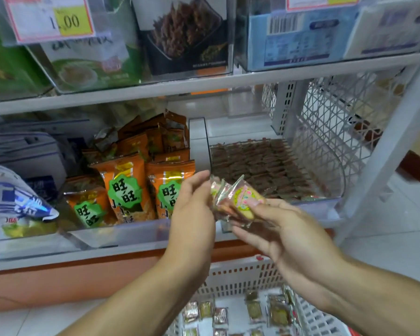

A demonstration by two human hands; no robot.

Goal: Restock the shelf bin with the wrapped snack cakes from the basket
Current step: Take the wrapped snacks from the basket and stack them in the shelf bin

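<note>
A white metal shop shelf (136,92) runs across the view, with clear plastic bins on its tiers and a pale tiled floor below. The clear plastic shelf bin (335,166) at the right holds a low layer of small brown packets, with room above them. Beside it to the left stand orange foil snack bags with green labels (126,187).

In front of that bin, the right hand (284,235) grasps a fanned stack of clear-wrapped snack cakes with pink round labels (235,202); its grip is curled under them. The left hand (194,214) has straight fingers touching the stack's left edge, steadying it.

The white slotted plastic basket (243,275) sits on the floor below, with more small wrapped cakes in it.

The wrappers look slick, and the stack is loose, so a cake may slide out and fall short of the bin. A hasty drop could also scatter them unevenly over the brown packets.
</note>
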